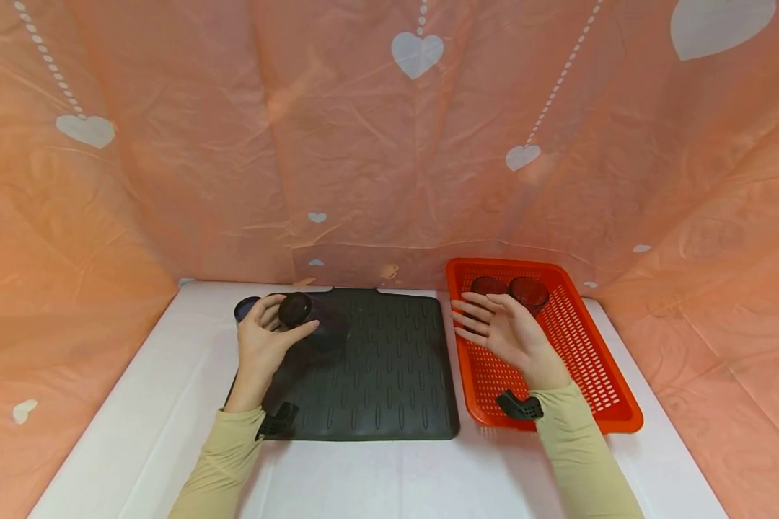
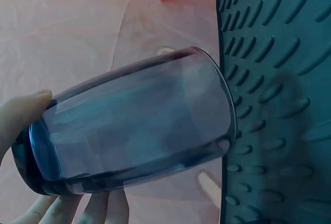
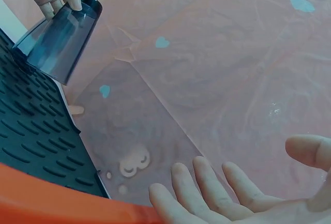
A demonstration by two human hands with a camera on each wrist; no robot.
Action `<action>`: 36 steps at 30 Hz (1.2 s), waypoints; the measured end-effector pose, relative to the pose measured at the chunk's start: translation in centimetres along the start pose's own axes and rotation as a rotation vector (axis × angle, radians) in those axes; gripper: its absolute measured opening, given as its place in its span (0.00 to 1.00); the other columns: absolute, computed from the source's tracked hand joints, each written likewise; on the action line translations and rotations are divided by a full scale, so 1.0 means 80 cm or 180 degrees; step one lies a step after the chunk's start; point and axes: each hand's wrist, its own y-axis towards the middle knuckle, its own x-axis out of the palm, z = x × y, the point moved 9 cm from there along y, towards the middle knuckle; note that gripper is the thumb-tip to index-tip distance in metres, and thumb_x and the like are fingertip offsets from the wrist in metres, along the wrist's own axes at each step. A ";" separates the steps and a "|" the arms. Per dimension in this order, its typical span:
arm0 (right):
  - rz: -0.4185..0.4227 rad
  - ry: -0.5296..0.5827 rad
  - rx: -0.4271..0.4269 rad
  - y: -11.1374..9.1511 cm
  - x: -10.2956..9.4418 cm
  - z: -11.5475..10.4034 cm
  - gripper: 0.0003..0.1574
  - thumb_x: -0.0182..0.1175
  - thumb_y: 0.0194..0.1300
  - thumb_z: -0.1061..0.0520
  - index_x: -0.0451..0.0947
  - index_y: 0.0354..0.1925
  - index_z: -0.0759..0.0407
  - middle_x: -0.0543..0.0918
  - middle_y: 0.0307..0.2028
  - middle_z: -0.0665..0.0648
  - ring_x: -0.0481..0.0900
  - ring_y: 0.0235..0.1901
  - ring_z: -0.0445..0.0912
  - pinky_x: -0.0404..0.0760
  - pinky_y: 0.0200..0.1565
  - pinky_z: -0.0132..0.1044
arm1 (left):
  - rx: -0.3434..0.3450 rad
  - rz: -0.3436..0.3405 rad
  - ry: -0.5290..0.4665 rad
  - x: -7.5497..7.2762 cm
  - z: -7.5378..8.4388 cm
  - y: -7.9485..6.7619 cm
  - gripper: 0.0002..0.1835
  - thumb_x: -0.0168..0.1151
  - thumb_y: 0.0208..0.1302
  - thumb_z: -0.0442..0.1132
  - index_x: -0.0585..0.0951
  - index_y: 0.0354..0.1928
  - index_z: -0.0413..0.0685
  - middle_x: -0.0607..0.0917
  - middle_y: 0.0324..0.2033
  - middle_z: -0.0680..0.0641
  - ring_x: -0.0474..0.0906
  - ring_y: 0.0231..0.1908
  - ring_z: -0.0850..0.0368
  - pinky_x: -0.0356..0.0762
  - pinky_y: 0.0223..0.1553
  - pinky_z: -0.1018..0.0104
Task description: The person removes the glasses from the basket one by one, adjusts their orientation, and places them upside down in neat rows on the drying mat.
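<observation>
My left hand (image 1: 264,346) grips a dark tinted drinking glass (image 2: 139,120) near its thick base, thumb on one side and fingers on the other. The glass is tilted with its mouth downward, the rim close over the black ridged mat (image 1: 383,375). Just behind the left fingers shows the round blue end of another glass (image 1: 247,308), mostly hidden. My right hand (image 1: 513,335) holds nothing; its fingers are spread loosely over the left side of the orange-red basket (image 1: 578,310). Two dark reddish glasses, one of them this glass (image 1: 529,292), stand at the basket's far end.
The mat and basket lie side by side on a white table (image 1: 149,404). A peach curtain (image 1: 357,144) with pale hearts hangs behind and along both sides. The basket's raised rim borders the mat's right edge.
</observation>
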 end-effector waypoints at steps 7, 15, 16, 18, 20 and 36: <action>-0.0043 0.0011 -0.0021 -0.002 -0.003 -0.003 0.34 0.35 0.77 0.50 0.44 0.72 0.65 0.43 0.73 0.67 0.48 0.71 0.60 0.51 0.68 0.52 | 0.0090 0.0067 0.0277 -0.003 -0.002 0.001 0.36 0.79 0.43 0.31 0.74 0.57 0.43 0.82 0.49 0.42 0.78 0.46 0.53 0.75 0.48 0.68; -0.0005 -0.0008 -0.0049 -0.007 -0.008 -0.010 0.34 0.35 0.77 0.50 0.44 0.73 0.64 0.58 0.69 0.64 0.50 0.70 0.60 0.52 0.68 0.52 | 0.0339 0.0070 0.0440 -0.003 -0.003 0.000 0.36 0.80 0.41 0.35 0.76 0.56 0.45 0.82 0.48 0.44 0.77 0.49 0.53 0.75 0.54 0.56; -0.0003 -0.0011 -0.0056 -0.008 -0.009 -0.011 0.34 0.34 0.77 0.50 0.43 0.73 0.64 0.60 0.68 0.64 0.49 0.70 0.60 0.52 0.68 0.52 | 0.0360 0.0070 0.0463 -0.003 -0.003 0.000 0.36 0.81 0.41 0.35 0.77 0.56 0.45 0.82 0.48 0.44 0.77 0.50 0.53 0.75 0.54 0.55; -0.0006 0.0009 -0.0071 -0.009 -0.009 -0.013 0.35 0.33 0.77 0.51 0.40 0.74 0.65 0.64 0.65 0.63 0.47 0.71 0.61 0.51 0.68 0.52 | 0.0389 0.0074 0.0492 -0.003 -0.003 0.001 0.36 0.81 0.41 0.35 0.77 0.56 0.45 0.81 0.49 0.44 0.77 0.51 0.53 0.74 0.54 0.53; -0.0014 0.0015 -0.0090 -0.010 -0.010 -0.015 0.36 0.33 0.77 0.51 0.37 0.74 0.65 0.65 0.65 0.63 0.46 0.71 0.61 0.51 0.68 0.52 | 0.0408 0.0083 0.0520 -0.002 -0.004 0.001 0.36 0.80 0.41 0.35 0.77 0.57 0.46 0.81 0.49 0.44 0.77 0.51 0.52 0.74 0.54 0.53; -0.0040 0.0012 -0.0078 -0.018 -0.020 -0.014 0.38 0.32 0.78 0.49 0.34 0.75 0.64 0.41 0.73 0.67 0.45 0.71 0.60 0.48 0.69 0.52 | 0.0383 0.0128 0.0580 -0.003 -0.013 0.003 0.37 0.79 0.42 0.30 0.77 0.59 0.44 0.77 0.56 0.43 0.72 0.58 0.47 0.72 0.57 0.52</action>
